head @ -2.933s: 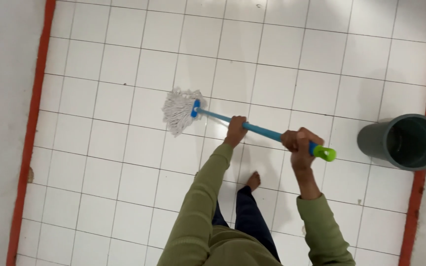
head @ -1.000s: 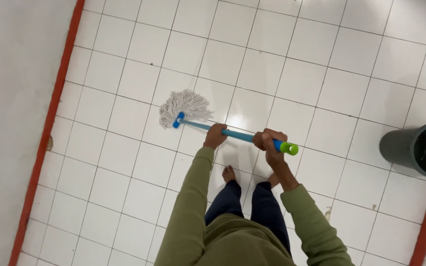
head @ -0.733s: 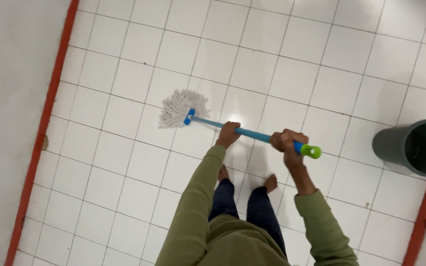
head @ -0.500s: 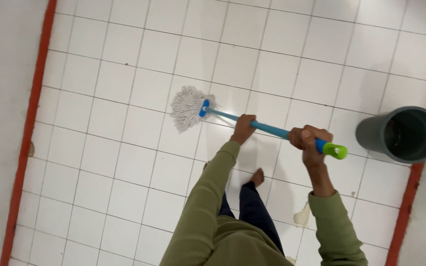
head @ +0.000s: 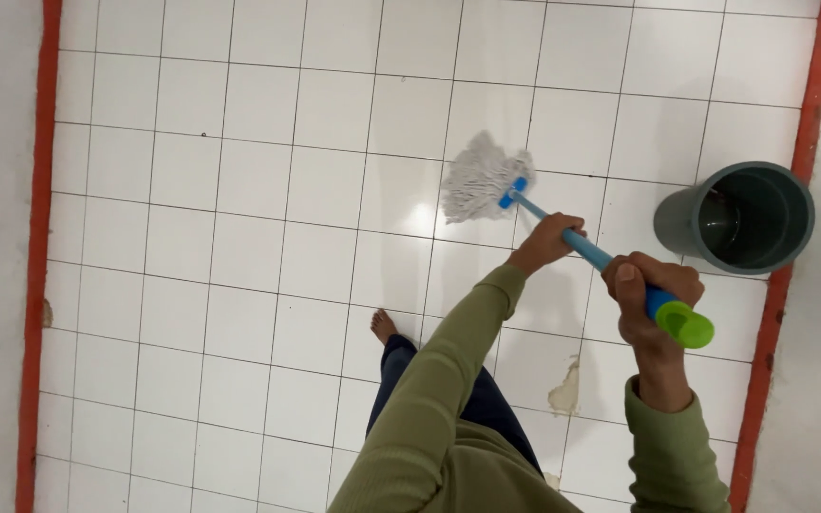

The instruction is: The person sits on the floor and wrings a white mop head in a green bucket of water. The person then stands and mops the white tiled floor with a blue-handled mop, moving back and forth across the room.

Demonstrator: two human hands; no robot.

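mop (head: 563,233) – blue handle w/ green end cap, white string head. Handle slanted, cap end up near lower right, head down flat on white floor tiles, strands splayed left, near grey bucket

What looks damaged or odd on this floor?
One white tile near the person's right arm has a chipped, yellowish patch. The red border on the left also shows a worn spot. The mop and bucket look normal.
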